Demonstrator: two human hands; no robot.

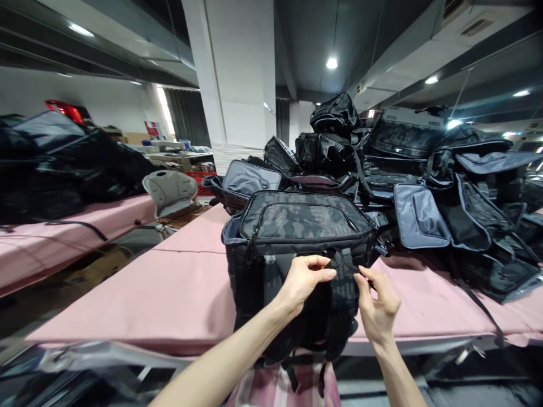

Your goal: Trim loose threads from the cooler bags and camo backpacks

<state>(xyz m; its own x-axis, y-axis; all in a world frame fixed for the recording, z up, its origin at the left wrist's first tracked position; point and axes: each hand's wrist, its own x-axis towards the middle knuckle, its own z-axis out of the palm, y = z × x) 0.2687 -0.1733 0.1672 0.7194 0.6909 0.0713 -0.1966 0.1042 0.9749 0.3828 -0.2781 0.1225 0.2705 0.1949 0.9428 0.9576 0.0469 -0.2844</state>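
Observation:
A black and grey camouflage bag stands upright at the pink table's front edge, its shoulder straps facing me. My left hand is at the upper part of the strap side, thumb and fingers closed on a dark strap. Just to the right, my right hand pinches the same dark strap between thumb and forefinger. The exact piece in the fingertips blends into the black fabric. Zip pulls hang at the bag's top left corner. The bag's lower straps dangle over the table edge.
Camouflage bags are heaped behind and to the right on the pink table, some with grey-lined flaps open. A white pillar rises behind. Left are a grey chair and another pink table with dark bags.

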